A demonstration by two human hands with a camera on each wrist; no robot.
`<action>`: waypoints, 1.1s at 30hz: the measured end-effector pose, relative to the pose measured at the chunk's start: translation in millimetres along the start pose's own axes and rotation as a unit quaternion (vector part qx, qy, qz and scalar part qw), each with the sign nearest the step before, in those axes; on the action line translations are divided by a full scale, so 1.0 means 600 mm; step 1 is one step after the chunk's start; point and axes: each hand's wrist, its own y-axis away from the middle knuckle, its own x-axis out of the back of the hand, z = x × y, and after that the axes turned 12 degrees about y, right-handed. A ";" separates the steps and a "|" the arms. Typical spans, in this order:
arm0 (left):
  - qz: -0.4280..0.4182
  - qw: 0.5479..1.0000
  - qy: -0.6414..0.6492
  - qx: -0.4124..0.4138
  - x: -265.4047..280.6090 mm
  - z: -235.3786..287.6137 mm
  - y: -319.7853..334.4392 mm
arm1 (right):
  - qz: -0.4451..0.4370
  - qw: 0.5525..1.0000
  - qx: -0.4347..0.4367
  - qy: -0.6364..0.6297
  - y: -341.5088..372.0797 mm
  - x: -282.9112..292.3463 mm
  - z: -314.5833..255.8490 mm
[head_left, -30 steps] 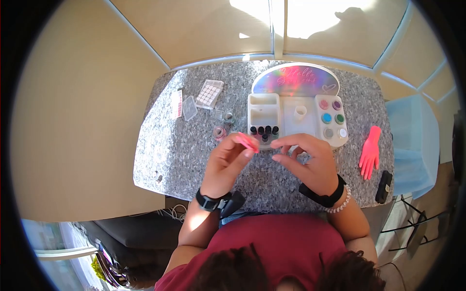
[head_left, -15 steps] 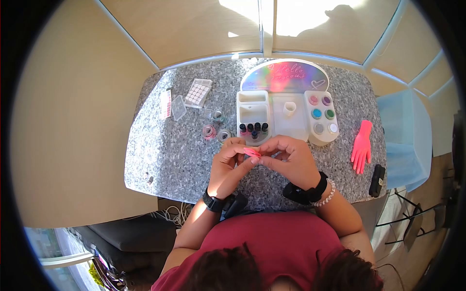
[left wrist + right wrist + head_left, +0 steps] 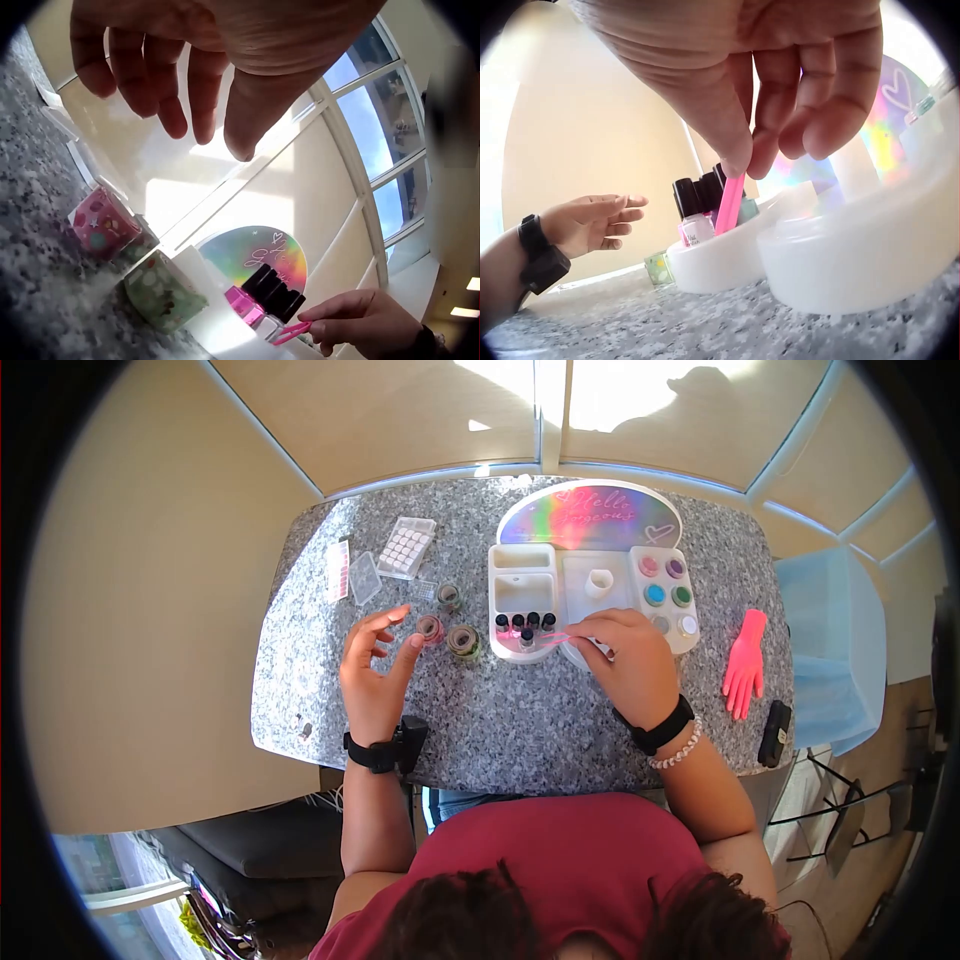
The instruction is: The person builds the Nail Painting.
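Between thumb and fingertips, the right hand (image 3: 636, 665) pinches a thin pink strip (image 3: 730, 204), held just in front of the small black-capped polish bottles (image 3: 527, 623). Those bottles stand in the left part of the white organizer (image 3: 523, 593). Relaxed and spread, the left hand (image 3: 374, 678) holds nothing; it hovers near the pink-patterned tape roll (image 3: 430, 630). To the right of that roll lies a green-patterned roll (image 3: 463, 642). In the left wrist view the left hand (image 3: 217, 67) hangs above both rolls.
The organizer's right part holds colored pots (image 3: 654, 594), and a white cup (image 3: 599, 583) stands at its middle. At the table's right lie a pink model hand (image 3: 745, 663) and a black object (image 3: 775, 734). A clear case (image 3: 407, 548) and lid (image 3: 364, 579) lie back left.
The two hands met at the pink item and have since parted. My left hand let go and moved left; my right hand now holds a pink strip near the bottles.
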 end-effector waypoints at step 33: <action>-0.165 0.948 -0.265 -0.065 -0.001 -0.011 -0.049 | 0.004 0.997 -0.072 -0.027 0.024 0.049 -0.015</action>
